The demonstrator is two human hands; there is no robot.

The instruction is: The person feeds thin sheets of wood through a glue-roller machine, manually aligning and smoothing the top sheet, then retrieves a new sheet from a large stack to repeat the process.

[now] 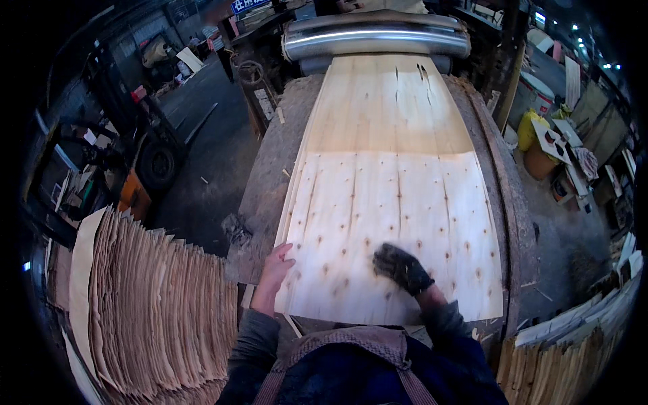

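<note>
A large pale sheet of wood veneer (391,223), dotted with small knots, lies flat on a worn work table (266,169) in front of me. Its far part is darker and runs under a metal roller (374,37) at the table's far end. My left hand (275,268) is bare and rests at the sheet's near left edge, fingers apart. My right hand (399,266) wears a dark glove and presses flat on the sheet near its front edge, slightly blurred.
A thick stack of wavy brown veneer sheets (148,304) stands at my lower left. A forklift (128,155) is parked on the dark floor to the left. More stacked sheets (574,351) and clutter lie at the right.
</note>
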